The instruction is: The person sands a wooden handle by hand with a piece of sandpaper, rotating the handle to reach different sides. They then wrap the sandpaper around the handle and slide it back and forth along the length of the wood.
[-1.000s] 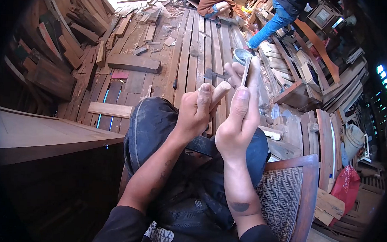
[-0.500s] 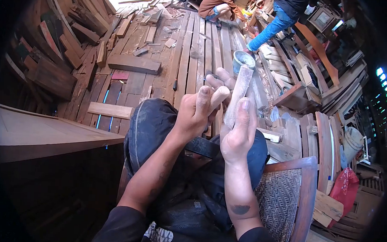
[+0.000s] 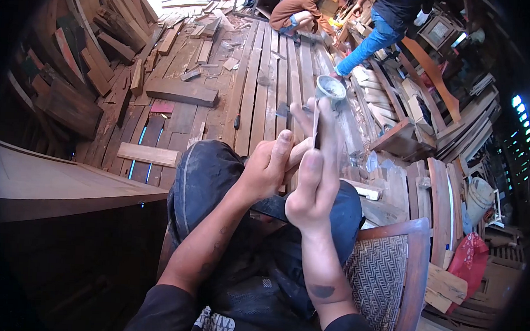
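Closed around a pale round wooden stick (image 3: 301,149), my left hand (image 3: 266,168) is in front of my knees with its thumb up. Much of the stick is hidden by my fingers. My right hand (image 3: 318,188), just beside it, pinches a thin dusty strip that looks like folded sandpaper (image 3: 315,125); the strip is turned nearly edge-on. The right fingers are a little blurred and stretch forward along it. The two hands are close together, and the stick's front end meets the right hand's side.
A bucket (image 3: 332,88) stands on the slatted floor ahead. Beyond it are a crouching person (image 3: 293,17) and a standing person in jeans (image 3: 377,38). A woven chair (image 3: 378,277) is at my right, a wooden panel (image 3: 72,179) at my left. A thick board (image 3: 182,91) lies ahead.
My right hand has moved left and turned, so the sandpaper's broad face now shows only as an edge. My left hand has dropped slightly with the stick.
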A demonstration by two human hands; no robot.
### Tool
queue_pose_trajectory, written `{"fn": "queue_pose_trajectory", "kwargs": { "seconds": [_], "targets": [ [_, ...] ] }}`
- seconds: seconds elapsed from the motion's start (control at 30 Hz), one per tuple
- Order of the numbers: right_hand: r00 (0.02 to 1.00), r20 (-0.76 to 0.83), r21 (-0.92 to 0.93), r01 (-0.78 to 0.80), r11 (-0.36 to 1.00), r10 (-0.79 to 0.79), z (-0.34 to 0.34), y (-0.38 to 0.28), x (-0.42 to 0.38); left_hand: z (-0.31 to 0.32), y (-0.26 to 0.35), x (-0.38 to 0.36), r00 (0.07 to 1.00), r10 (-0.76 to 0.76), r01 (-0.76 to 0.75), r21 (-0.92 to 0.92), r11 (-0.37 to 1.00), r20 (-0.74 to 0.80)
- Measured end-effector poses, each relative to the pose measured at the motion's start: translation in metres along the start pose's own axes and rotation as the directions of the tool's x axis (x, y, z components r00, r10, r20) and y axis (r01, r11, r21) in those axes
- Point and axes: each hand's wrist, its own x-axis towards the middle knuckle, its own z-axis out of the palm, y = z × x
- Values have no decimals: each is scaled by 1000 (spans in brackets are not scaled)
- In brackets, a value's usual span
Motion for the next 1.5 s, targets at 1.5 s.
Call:
{"fn": "queue_pose_trajectory", "kwargs": {
  "seconds": [1.5],
  "targets": [
    [943, -261, 176, -162, 971, 205, -8, -35, 9, 8, 16, -7, 981, 66, -93, 138, 986, 184]
  ]
}}
